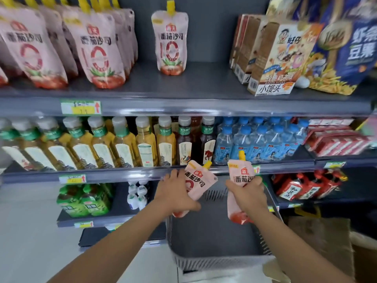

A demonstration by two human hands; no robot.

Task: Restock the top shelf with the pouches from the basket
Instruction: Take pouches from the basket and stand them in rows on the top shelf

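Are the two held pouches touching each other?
Apart. The head view shows the left pouch and the right pouch with the basket wall visible in the gap between them.

Your left hand [175, 198] grips one pink pouch [199, 181], your right hand [247, 195] another [240, 176], above the grey basket [214, 260]; top shelf [183, 107] overhead.

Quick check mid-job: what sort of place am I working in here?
Most likely a small grocery or convenience store: a price tag on the front edge of the top shelf, rows of bottled drinks below it, and identical spouted pouches lined up facing out.
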